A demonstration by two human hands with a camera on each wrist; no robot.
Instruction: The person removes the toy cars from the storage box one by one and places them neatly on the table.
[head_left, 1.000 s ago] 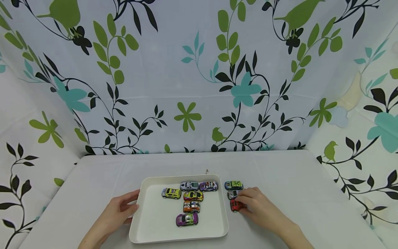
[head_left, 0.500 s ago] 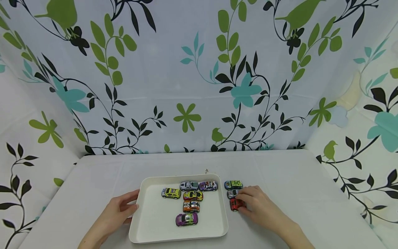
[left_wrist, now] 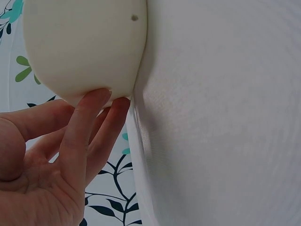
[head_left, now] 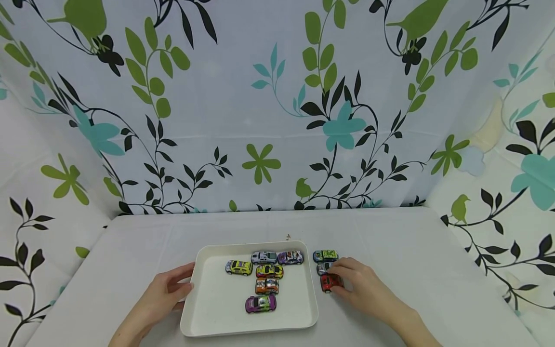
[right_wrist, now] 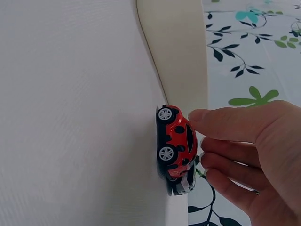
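Observation:
A white tray (head_left: 208,318) holds several toy cars, among them a purple one (head_left: 260,304). At its left edge my left hand (head_left: 158,296) touches the rim with extended fingers; in the left wrist view, fingertips of the hand (left_wrist: 66,155) rest against the tray's side (left_wrist: 89,47). Right of the tray stand a green-yellow car (head_left: 325,256), a silver car (head_left: 323,268) and a red car (head_left: 329,283) in a column. My right hand (head_left: 368,294) is over the red car's right side, fingers extended. In the right wrist view, the thumb and fingertips of the hand (right_wrist: 249,155) are beside the red car (right_wrist: 178,141).
The tray stands on a white-covered table (head_left: 390,241). Patterned cloth (head_left: 217,120) hangs behind the table and along both sides. Inside the tray, silver (head_left: 263,257), purple-white (head_left: 290,258), yellow (head_left: 239,267) and orange (head_left: 267,286) cars stand near the purple one.
My right fingers have shifted slightly, and more of the red car shows beside them. The left hand and the cars in the tray have stayed in place.

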